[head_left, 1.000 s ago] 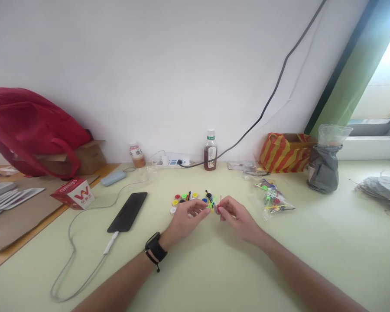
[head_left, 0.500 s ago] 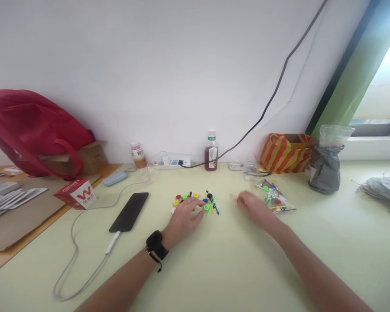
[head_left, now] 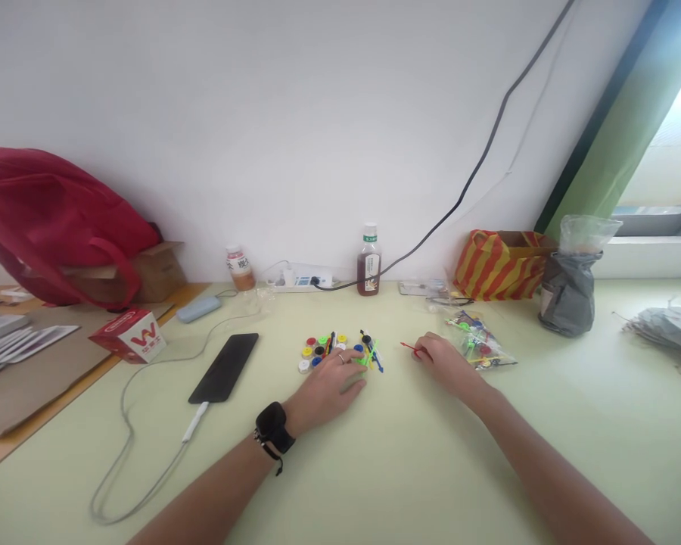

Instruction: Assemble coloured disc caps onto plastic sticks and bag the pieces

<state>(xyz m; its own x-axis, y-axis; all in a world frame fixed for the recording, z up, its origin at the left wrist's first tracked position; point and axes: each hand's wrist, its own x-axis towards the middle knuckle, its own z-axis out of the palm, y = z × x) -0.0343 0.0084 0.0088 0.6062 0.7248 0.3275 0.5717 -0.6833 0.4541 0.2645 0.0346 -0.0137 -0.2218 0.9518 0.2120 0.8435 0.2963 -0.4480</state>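
My left hand [head_left: 330, 384], with a black watch [head_left: 274, 426] at the wrist and a ring on one finger, rests on the table. Its fingers lie apart, the tips touching a green plastic arrow [head_left: 370, 354]. Beside them are blue and yellow arrows [head_left: 379, 363] and a black round piece [head_left: 366, 341]. Several coloured round pieces [head_left: 307, 352] cluster beyond the hand, which partly hides them. Pinched in my right hand [head_left: 438, 362] is a red plastic arrow [head_left: 408, 346], its head pointing left; the fingers cover its other end.
A clear bag of coloured parts [head_left: 480, 344] lies just right of my right hand. The phone [head_left: 225, 369] with its charging cable is at left, near a red-and-white box [head_left: 129, 335]. By the wall stand a dark drink bottle [head_left: 368, 265], a power strip [head_left: 300, 281] and a striped bag [head_left: 505, 265].
The red arrow, blurred before, now shows clearly in my right hand, which has steadied. My left fingers have shifted slightly right and nearer me over the green arrow, uncovering more round pieces.
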